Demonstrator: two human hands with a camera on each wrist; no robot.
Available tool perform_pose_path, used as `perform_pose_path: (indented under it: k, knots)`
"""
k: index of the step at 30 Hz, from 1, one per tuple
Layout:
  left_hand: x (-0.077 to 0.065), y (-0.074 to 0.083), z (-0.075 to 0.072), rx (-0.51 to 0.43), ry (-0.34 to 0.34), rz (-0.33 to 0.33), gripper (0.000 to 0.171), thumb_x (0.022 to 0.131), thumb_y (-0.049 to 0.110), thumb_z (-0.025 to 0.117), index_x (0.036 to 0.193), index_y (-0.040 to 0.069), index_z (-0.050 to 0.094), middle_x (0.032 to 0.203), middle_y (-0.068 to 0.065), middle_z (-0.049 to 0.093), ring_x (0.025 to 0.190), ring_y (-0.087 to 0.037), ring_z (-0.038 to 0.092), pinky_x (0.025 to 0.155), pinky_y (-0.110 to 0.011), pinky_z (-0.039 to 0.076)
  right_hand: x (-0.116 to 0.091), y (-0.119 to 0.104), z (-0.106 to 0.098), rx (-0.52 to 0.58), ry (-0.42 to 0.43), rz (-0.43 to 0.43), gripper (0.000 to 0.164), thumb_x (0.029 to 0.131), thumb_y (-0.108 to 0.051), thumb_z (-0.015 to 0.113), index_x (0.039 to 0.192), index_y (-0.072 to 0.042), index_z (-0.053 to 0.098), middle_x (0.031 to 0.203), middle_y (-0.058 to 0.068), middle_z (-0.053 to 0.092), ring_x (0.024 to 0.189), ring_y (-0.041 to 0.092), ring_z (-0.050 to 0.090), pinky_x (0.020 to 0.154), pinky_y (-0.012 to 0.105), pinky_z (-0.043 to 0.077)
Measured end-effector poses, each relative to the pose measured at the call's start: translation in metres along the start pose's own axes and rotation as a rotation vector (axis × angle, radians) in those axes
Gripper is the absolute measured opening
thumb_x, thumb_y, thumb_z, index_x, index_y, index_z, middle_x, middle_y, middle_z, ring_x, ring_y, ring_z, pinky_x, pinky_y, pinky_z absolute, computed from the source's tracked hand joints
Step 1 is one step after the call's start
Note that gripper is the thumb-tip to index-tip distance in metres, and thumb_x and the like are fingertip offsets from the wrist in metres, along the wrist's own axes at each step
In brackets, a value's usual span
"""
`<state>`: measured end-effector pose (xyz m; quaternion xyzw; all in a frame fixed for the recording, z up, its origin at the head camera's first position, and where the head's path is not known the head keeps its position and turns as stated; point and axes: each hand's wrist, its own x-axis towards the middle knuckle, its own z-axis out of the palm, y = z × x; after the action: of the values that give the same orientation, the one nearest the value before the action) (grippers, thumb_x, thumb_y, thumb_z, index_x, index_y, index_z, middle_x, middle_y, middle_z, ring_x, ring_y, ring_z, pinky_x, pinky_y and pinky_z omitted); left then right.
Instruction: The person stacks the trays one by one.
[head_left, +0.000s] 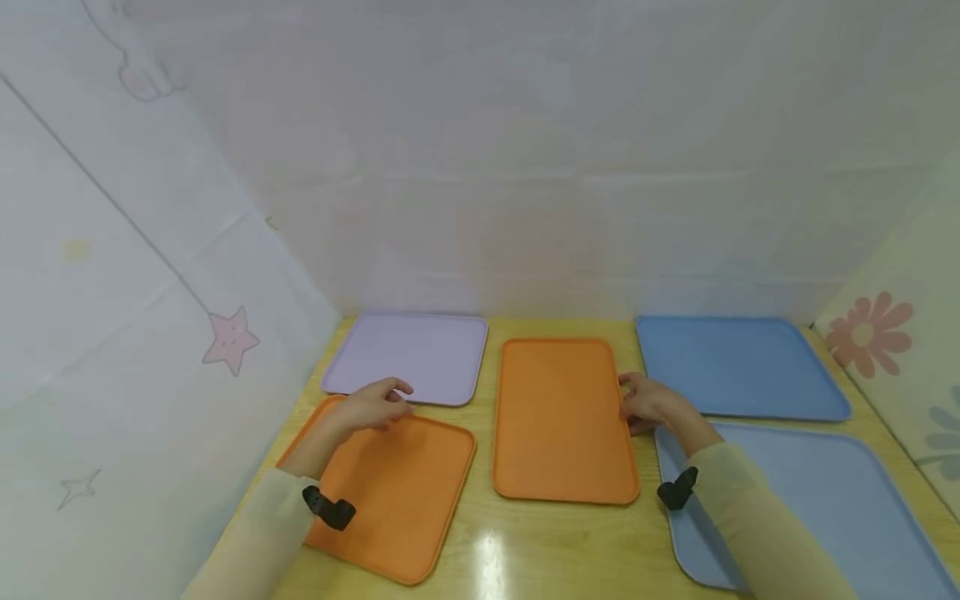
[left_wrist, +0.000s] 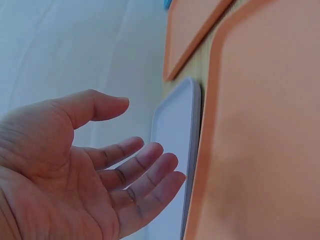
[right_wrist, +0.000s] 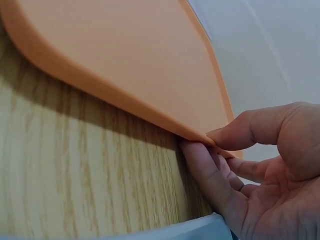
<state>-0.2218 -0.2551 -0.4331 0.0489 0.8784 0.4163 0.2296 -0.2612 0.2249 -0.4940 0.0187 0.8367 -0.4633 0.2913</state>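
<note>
An orange tray (head_left: 566, 425) lies lengthwise at the middle of the wooden table. My right hand (head_left: 647, 402) pinches its right rim; in the right wrist view the thumb (right_wrist: 250, 129) is on top of the edge and the fingers (right_wrist: 210, 172) are at its underside. Over the far edge of a second orange tray (head_left: 397, 500), on the left, hovers my left hand (head_left: 375, 404). Its fingers (left_wrist: 145, 175) are relaxed and loosely spread, holding nothing. Just beyond that hand is a lilac tray (head_left: 420, 354).
On the right, a blue tray (head_left: 742, 367) lies at the back, with a light blue tray (head_left: 810, 500) in front of it under my right forearm. Pale cloth walls (head_left: 525, 167) close off the table's back and sides. Bare wood (head_left: 540, 542) shows between the trays.
</note>
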Motion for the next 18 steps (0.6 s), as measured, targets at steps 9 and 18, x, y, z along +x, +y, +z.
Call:
perform_pose_path:
  k: [9, 18]
  knots:
    - [-0.033, -0.040, -0.032, 0.031, 0.053, -0.080, 0.058, 0.096, 0.031, 0.068, 0.139, -0.003, 0.049, 0.116, -0.017, 0.064, 0.107, -0.034, 0.059, 0.091, -0.052, 0.053, 0.002, 0.005, 0.001, 0.022, 0.018, -0.007, 0.086, 0.085, 0.007, 0.062, 0.156, 0.003, 0.015, 0.127, 0.031, 0.052, 0.075, 0.022, 0.063, 0.062, 0.034, 0.059]
    - [-0.048, -0.077, -0.065, 0.017, 0.075, -0.131, 0.059, 0.100, 0.030, 0.062, 0.143, -0.006, 0.044, 0.135, -0.026, 0.054, 0.123, -0.042, 0.053, 0.102, -0.057, 0.049, 0.003, 0.005, 0.001, 0.021, 0.023, -0.013, 0.083, 0.086, 0.006, 0.062, 0.155, 0.004, 0.017, 0.122, 0.029, 0.052, 0.077, 0.022, 0.062, 0.062, 0.034, 0.059]
